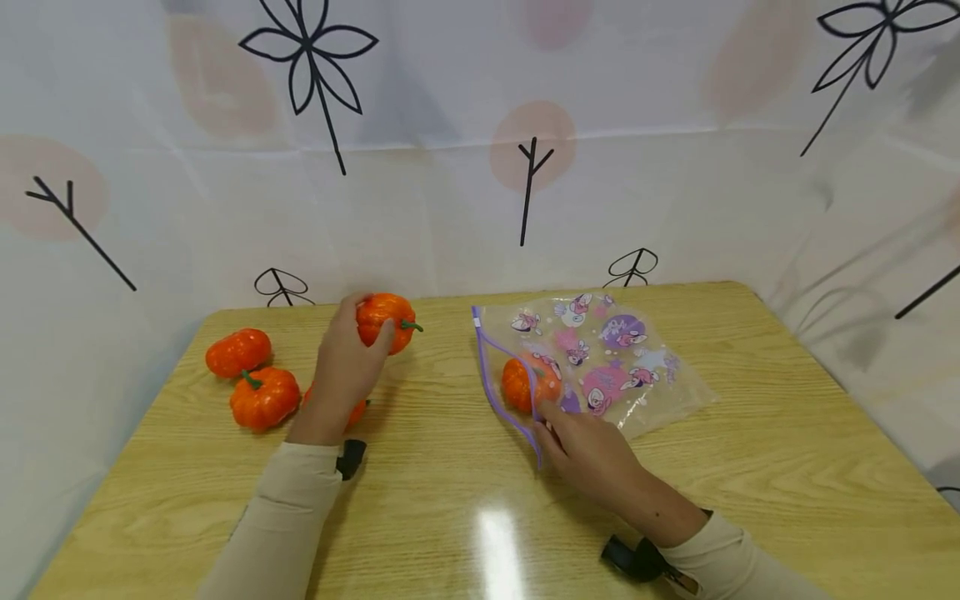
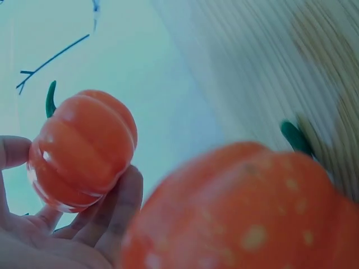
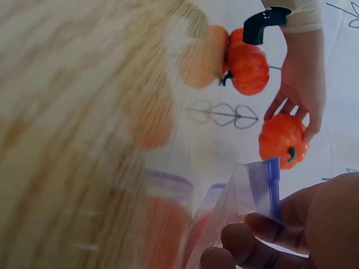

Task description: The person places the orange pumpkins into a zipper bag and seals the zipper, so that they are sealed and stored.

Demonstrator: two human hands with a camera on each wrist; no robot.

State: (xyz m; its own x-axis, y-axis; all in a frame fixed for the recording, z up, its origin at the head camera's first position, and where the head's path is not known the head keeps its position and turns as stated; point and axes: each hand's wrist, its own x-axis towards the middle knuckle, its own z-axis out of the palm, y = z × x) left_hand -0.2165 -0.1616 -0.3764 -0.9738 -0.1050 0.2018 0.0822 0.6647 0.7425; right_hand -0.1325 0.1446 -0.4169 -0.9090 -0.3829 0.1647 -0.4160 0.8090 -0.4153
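My left hand (image 1: 347,362) grips a small orange toy pumpkin (image 1: 384,321) with a green stem, raised over the back of the table. In the left wrist view, thumb and fingers cup that pumpkin (image 2: 87,148) from both sides. At the right, my right hand (image 1: 588,450) pinches the purple zip edge of a clear printed zip bag (image 1: 600,350). The bag lies flat with its mouth facing left and parted. Another pumpkin (image 1: 525,385) is inside, just within the mouth. In the right wrist view, the fingertips (image 3: 238,241) hold the film beside the purple strip (image 3: 273,188).
Two pumpkins, one at the back (image 1: 238,352) and one in front (image 1: 264,400), sit on the table's left side. A third pumpkin (image 1: 357,412) is partly hidden behind my left wrist. The wooden table (image 1: 435,500) backs onto a patterned cloth (image 1: 450,208).
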